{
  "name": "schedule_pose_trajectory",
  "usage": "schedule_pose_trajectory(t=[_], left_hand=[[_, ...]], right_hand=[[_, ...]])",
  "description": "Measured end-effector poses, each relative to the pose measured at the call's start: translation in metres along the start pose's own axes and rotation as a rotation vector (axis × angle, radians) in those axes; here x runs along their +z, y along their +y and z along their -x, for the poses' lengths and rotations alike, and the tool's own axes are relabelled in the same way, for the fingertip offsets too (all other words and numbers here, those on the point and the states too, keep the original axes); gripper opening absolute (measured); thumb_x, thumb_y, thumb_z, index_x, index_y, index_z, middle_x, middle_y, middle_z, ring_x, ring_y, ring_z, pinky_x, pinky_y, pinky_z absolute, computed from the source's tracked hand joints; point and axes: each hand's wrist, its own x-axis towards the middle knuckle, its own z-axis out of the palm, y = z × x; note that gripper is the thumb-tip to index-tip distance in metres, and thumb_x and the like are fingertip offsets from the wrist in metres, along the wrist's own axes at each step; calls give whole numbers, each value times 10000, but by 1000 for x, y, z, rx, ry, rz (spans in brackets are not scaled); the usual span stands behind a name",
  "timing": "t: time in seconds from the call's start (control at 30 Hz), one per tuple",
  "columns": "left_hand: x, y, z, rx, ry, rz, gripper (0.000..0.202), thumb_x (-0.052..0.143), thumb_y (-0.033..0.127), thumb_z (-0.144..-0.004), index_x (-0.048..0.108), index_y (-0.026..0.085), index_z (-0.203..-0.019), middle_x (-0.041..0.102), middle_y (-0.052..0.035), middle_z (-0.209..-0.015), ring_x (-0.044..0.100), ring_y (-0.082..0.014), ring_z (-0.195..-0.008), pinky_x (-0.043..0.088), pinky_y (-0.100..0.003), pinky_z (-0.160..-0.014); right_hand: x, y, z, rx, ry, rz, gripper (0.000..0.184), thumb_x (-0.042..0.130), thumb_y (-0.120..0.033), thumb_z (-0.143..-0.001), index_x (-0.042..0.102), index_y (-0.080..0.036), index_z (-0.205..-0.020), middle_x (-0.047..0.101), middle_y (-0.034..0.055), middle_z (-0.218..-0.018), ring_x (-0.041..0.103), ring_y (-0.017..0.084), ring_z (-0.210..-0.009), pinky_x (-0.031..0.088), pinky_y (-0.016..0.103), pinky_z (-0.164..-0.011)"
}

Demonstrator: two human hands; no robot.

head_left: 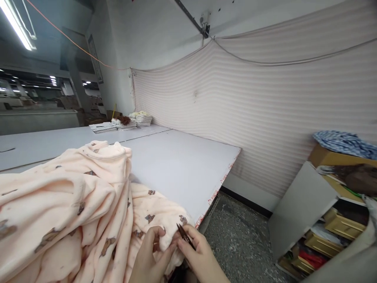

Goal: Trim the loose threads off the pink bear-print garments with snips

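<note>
Workshop w/ long white table [182, 165], striped cloth [265, 106] hung on wall.
Speckled grey floor [244, 239] btm rt, cluttered shelf unit [324, 224] far rt; tube light [17, 27] top left.

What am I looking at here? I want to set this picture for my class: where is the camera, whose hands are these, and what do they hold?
There is no machine: a person works with bare hands, and the one picture comes from a camera worn on their head, looking forward and down. At the bottom edge, the left hand pinches a peach fleece fabric printed with small brown figures, heaped on a long white table. The right hand holds a thin dark tool, perhaps thread snips, against the fabric. Some flat stacks lie at the table's far end; a cluttered shelf stands at the right.
</note>
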Motion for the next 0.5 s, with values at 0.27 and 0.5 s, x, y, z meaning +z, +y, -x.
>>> schedule_pose_trajectory(t=[0.27, 0.5], left_hand=[[-8, 0, 19, 177, 221, -123, 248, 499, 312, -795, 488, 211, -1021, 579, -75, -998, 561, -239, -943, 448, -345, -799], [-14, -9, 19, 116, 241, 40, 324, 570, 374, -788, 508, 200, -1055, 605, -82, -1009, 603, -233, -953, 500, -335, -815]], right_hand=[[-21, -26, 12, -354, 56, 740, 275, 545, -260, -846, 581, -251, -1119, 625, 41, -965, 632, 175, -812, 499, 239, -699], [-6, -27, 3, -347, -16, 911, 222, 524, -259, -864, 571, -256, -1081, 626, 20, -895, 636, 178, -767, 495, 262, -653]])
